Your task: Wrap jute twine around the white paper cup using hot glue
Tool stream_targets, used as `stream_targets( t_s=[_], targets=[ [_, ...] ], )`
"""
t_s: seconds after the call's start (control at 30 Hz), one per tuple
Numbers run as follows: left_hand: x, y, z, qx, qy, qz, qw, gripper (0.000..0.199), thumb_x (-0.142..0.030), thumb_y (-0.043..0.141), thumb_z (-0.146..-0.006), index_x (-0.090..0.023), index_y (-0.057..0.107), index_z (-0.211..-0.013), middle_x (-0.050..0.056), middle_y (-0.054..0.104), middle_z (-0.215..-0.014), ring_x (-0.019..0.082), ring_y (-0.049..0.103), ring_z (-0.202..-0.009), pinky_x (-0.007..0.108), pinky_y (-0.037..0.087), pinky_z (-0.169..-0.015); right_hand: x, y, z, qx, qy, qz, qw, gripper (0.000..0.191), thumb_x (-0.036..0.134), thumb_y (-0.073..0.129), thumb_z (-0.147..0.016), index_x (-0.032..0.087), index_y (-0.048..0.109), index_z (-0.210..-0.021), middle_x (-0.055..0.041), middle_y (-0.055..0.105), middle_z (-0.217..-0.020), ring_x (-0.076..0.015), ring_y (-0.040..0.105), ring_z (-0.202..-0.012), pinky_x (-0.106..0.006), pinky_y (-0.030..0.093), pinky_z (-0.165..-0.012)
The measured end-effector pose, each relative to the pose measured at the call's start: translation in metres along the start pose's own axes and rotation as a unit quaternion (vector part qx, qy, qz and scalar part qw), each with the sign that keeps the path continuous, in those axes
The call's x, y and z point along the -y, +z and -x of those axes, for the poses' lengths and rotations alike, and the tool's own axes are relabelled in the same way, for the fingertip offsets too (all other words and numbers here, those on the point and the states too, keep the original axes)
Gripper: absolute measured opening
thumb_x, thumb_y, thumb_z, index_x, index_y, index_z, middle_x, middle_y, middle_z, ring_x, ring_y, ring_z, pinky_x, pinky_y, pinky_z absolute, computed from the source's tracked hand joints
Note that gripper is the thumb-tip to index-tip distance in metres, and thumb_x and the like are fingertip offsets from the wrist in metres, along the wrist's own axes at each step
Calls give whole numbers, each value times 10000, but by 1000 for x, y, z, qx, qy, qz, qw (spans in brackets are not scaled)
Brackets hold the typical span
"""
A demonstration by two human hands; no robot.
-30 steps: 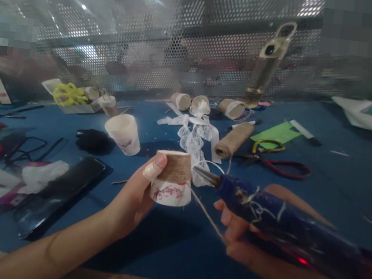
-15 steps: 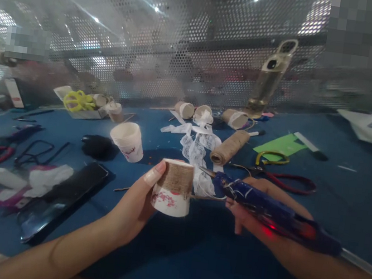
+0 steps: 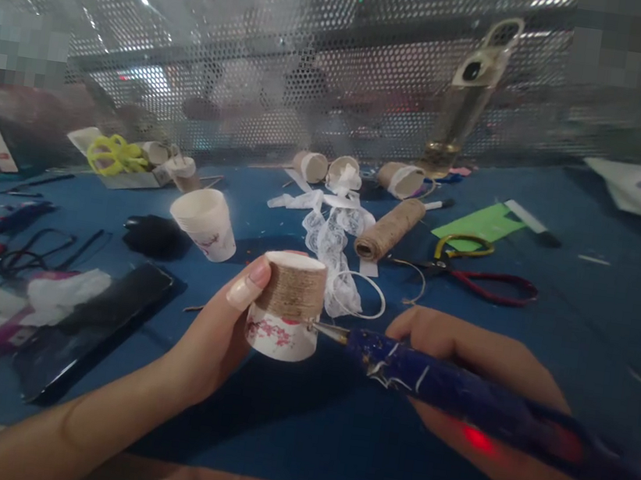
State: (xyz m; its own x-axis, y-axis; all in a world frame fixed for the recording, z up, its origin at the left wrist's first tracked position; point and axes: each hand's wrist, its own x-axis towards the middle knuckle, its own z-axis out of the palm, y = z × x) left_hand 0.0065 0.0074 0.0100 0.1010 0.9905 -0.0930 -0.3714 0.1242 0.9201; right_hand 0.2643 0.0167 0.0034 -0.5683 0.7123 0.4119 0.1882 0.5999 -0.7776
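My left hand point(image 3: 220, 329) grips a paper cup point(image 3: 282, 339) from its left side, thumb near the upper edge. Brown twine point(image 3: 294, 288) is wound round the upper part of the cup; the lower part is white with red blossom print. In my right hand point(image 3: 486, 372) is a dark blue hot glue gun point(image 3: 453, 395) with a red light glowing on its underside. Its metal nozzle is at the right side of the cup, just by the lower edge of the twine. Behind the cup lie white lace point(image 3: 330, 233) and a roll of twine point(image 3: 391, 230).
A stack of paper cups point(image 3: 204, 225) stands left of centre. A phone point(image 3: 92, 332) lies at the left front. Red-and-yellow-handled scissors point(image 3: 491, 286) and green paper point(image 3: 479, 225) are on the right. Behind stands a tall bottle point(image 3: 461, 109) before a perforated metal screen point(image 3: 281, 93).
The glue gun's nozzle has moved down from the cup's upper right edge to the twine's lower edge. The view has shifted, so everything sits slightly further left and higher.
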Motion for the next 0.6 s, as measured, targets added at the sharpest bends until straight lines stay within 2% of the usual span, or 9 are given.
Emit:
stream_targets(
  t_s=[0.13,0.23,0.43,0.6],
  targets=[
    [0,-1,1,12,8,-9,1000,456,-557,605,-909,-196,725,-1160,78,764,-1001,213,711,-842,319,550,-762,6,0,0,19,15,14,1000,172,171,611,-842,257,477,-779,28,612,-826,-139,582,-703,-290,457,-643],
    [0,-2,2,10,13,-16,1000,465,-564,606,-906,-192,725,-1158,79,765,-1010,218,710,-840,326,549,-772,8,1,-1,9,12,25,1000,146,176,603,-833,252,490,-780,34,613,-800,-123,570,-666,-281,443,-624],
    [3,-4,3,23,17,-28,999,454,-565,591,-918,-194,720,-1145,88,765,-1009,231,707,-915,328,532,-814,8,4,-2,3,14,45,999,111,176,559,-840,253,509,-777,43,620,-762,-111,570,-627,-278,428,-601],
    [3,-4,4,27,43,-44,998,403,-537,624,-909,-222,703,-1149,90,737,-1141,273,679,-1066,358,517,-884,11,4,-3,3,31,96,995,120,202,569,-810,258,487,-744,32,617,-728,-129,567,-601,-298,430,-582]
  ],
)
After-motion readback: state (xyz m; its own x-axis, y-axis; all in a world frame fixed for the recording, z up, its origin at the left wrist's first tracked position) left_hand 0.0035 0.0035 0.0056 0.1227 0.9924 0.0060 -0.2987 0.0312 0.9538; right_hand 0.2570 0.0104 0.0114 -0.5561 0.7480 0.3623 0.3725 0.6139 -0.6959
